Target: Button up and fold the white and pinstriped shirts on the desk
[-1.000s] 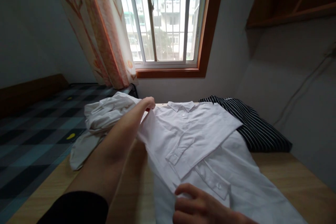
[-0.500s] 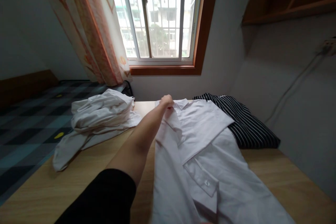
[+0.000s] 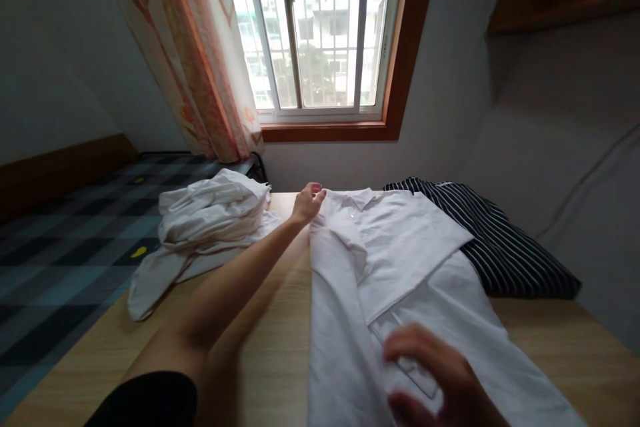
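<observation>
A white button shirt [image 3: 415, 240] lies spread on the wooden table, with its collar toward the window and one side folded over. My left hand [image 3: 309, 202] is stretched out at the far left corner of the shirt, by the shoulder. Its thumb and fingers are apart and it looks empty. Over the lower part of the shirt hovers my right hand [image 3: 440, 373], blurred, with thumb and fingers curved apart. Beneath it a buttoned cuff is partly covered. Whether the right fingers touch the cloth I cannot tell.
A heap of white clothes [image 3: 213, 213] lies left on the wooden table [image 3: 275, 320]. Behind the shirt at right is a black-and-white striped cloth item [image 3: 515, 247]. A bed with checked bedding [image 3: 75, 240] adjoins at left; the window [image 3: 320, 33] and curtain [image 3: 200, 53] are ahead.
My left hand has let go of the shirt's far left edge and its fingers have spread. My right hand has come in from below over the cuff. The view has shifted slightly left.
</observation>
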Demonstrator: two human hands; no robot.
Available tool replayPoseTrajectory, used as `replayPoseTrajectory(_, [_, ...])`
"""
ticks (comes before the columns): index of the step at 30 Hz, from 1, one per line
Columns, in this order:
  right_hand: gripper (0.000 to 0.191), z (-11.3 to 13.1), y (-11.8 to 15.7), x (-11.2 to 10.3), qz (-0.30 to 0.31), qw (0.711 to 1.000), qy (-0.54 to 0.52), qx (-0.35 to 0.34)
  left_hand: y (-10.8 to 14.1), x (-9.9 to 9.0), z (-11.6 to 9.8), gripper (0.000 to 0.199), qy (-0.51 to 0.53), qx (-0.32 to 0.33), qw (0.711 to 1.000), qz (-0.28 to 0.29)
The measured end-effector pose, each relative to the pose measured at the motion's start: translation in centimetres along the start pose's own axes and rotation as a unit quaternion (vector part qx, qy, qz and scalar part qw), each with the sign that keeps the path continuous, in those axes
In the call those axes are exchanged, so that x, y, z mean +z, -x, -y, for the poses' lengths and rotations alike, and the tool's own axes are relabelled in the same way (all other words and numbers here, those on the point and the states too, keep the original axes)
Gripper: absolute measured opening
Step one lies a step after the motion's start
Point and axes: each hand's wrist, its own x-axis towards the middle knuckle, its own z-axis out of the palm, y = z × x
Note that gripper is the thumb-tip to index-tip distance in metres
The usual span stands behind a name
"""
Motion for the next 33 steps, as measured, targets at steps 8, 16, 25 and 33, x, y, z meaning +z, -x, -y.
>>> replayPoseTrajectory(8, [0.055, -10.4, -17.6, 2.0, -0.102, 0.882, -0.025, 0.459, 7.1, 0.0, 3.4, 0.049, 0.126, -0.085, 0.987, 0.051])
replayPoseTrajectory(16, [0.052, -15.3, -18.2, 2.6, -0.008, 0.913, 0.134, 0.385, 4.9, 0.1, 2.5, 0.058, -0.135, 0.071, 0.982, 0.11])
replayPoseTrajectory(25, [0.036, -18.3, -24.1, -0.3, 0.079, 0.903, 0.402, 0.127, 5.2, 2.0, 3.5, 0.079, -0.254, 0.116, 0.941, 0.189])
replayPoseTrajectory(33, [0.021, -21.4, -28.1, 2.3, 0.237, 0.861, 0.433, -0.122, 5.5, 1.8, 3.3, 0.08, -0.262, 0.107, 0.942, 0.181])
